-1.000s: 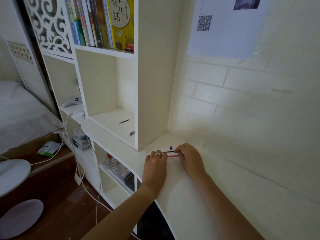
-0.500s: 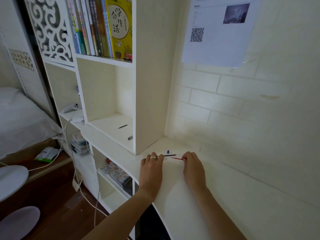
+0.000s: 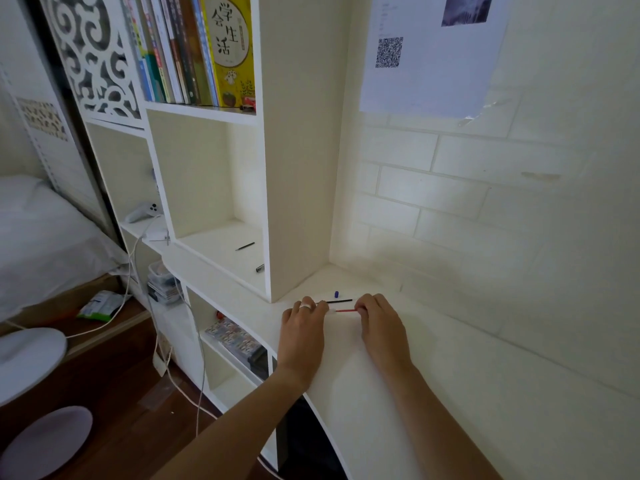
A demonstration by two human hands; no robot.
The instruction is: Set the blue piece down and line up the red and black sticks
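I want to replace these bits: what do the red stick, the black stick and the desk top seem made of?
Red stick: thin, probably plastic, like a pen refill; evenly coloured. Black stick: likely the same, too small to be sure. Desk top: white laminated board by its smooth, matte, uniform face.

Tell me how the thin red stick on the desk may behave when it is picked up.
The red stick looks very thin, so it is probably light and may bend a little. It lies flat on the smooth white desk, so it could slide or roll. The right hand pinches its end, which suggests fingertips are needed.
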